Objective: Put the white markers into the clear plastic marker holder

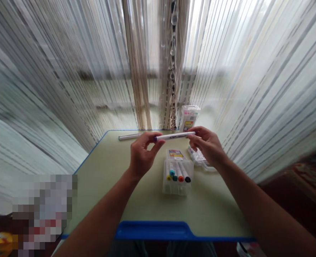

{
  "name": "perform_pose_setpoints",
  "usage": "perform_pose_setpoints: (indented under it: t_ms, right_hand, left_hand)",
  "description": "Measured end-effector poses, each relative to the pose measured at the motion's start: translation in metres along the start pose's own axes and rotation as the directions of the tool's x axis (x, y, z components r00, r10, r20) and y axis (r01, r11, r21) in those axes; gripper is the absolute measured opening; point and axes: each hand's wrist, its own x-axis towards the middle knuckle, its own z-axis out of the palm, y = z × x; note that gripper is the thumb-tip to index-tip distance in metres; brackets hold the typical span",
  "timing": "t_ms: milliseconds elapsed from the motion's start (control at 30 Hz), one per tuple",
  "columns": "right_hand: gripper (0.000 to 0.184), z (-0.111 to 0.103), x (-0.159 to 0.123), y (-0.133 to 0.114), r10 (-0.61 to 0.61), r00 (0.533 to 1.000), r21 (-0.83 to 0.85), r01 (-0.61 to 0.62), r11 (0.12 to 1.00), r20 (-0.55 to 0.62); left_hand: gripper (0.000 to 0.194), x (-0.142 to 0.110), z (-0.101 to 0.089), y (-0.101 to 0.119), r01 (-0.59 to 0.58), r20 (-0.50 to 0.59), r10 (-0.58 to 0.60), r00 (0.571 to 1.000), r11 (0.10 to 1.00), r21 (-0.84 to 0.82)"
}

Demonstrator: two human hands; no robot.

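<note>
A white marker with purple ends (175, 136) is held level above the table, pinched at both ends. My left hand (144, 151) grips its left end between thumb and fingers. At the other end, the fingertips of my right hand (207, 142) close on it. Below the marker sits an open clear plastic case (175, 189) with several markers (177, 173) lying in it, their ends yellow, blue, green, orange and black. Another clear case (199, 157) lies flat, partly hidden by my right hand.
A pale green table (99, 192) with a blue edge and a blue front tray (154, 230) is before me. Two pens or markers (129, 136) lie at the back left. A tall clear case (190, 116) stands at the back, near a string curtain (106, 71).
</note>
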Motion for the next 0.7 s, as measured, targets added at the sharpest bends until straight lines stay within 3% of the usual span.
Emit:
perform_pose_setpoints:
  t_ms: [200, 467, 700]
  right_hand:
    - [0.043, -0.003, 0.002, 0.009, 0.084, 0.988, -0.19, -0.06, 0.98, 0.126]
    - [0.039, -0.002, -0.002, 0.013, -0.052, 0.984, -0.303, 0.102, 0.947, 0.17]
    - [0.04, -0.002, -0.003, 0.013, -0.056, 0.979, -0.316, 0.117, 0.941, 0.195]
  left_hand:
    - [0.025, -0.001, 0.002, 0.021, -0.111, -0.001, 0.111, 0.994, 0.993, -0.041]
    - [0.025, -0.002, 0.014, 0.045, -0.252, 0.052, 0.255, 0.966, 0.966, -0.05]
    - [0.022, -0.002, 0.02, 0.05, -0.298, 0.046, 0.299, 0.953, 0.954, -0.032]
